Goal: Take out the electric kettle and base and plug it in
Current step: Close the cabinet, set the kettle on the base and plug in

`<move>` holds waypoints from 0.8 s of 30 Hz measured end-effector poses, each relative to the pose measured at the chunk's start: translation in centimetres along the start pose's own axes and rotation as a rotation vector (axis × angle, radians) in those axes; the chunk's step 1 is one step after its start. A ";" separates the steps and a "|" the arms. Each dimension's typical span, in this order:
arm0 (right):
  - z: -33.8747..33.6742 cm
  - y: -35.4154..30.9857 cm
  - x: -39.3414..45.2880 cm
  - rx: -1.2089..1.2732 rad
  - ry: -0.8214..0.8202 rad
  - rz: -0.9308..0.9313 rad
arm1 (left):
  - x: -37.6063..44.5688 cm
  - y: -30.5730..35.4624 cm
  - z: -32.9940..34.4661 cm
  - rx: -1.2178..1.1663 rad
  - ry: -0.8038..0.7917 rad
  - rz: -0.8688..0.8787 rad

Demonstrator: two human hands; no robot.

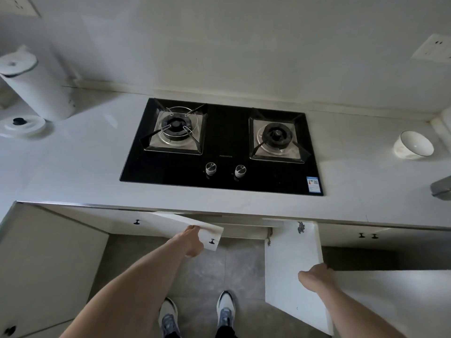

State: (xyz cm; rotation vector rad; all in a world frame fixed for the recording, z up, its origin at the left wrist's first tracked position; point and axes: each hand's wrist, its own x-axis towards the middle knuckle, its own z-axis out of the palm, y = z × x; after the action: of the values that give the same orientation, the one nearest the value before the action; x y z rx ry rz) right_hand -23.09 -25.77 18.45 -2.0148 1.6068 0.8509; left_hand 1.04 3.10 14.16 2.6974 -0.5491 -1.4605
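A white electric kettle (36, 86) stands on the counter at the far left, its lid shut. Its round white base (23, 125) with a black centre pin lies just in front of it. No cord or plug shows. Wall sockets sit at the top left (19, 6) and upper right (432, 48). My left hand (192, 241) grips the edge of the left cabinet door (210, 231), which is partly swung out. My right hand (316, 276) holds the outer edge of the right cabinet door (290, 264), which stands wide open. The cabinet's inside is hidden under the counter.
A black two-burner gas hob (222, 147) fills the counter's middle. A white bowl (412, 145) sits at the right, with a metal tap end (440, 187) near the right edge. More cabinet doors flank both sides. My feet stand on the grey floor (219, 269).
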 end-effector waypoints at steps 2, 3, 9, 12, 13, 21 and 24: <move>0.6 -0.3 -0.2 -0.014 0.020 -0.024 | 0.4 0.2 -0.3 -0.011 -0.010 0.001; 0.9 -0.5 -0.2 -0.009 0.024 -0.026 | 0.6 0.4 -0.5 -0.019 -0.013 0.001; 2.5 -2.7 -1.2 0.134 -0.056 -0.043 | 1.2 1.4 -1.9 -0.078 -0.034 0.004; 3.8 -4.2 -1.9 0.316 -0.175 0.006 | 1.4 2.1 -2.1 -0.116 -0.061 -0.024; 4.2 -5.0 -2.6 0.383 -0.219 0.016 | 1.5 2.2 -2.3 -0.117 -0.065 -0.027; 7.0 -13.5 -3.8 0.544 -0.348 -0.147 | 0.8 0.6 -2.9 -0.095 -0.050 0.023; 6.7 -15.3 -4.5 0.731 -0.405 -0.053 | -0.3 -0.8 -3.3 -0.064 0.000 0.070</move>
State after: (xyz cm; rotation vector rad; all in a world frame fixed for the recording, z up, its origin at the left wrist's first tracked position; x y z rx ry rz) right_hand -10.22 -14.49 16.01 -1.2713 1.3524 0.4966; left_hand 3.88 3.50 16.09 2.6028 -0.5796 -1.4353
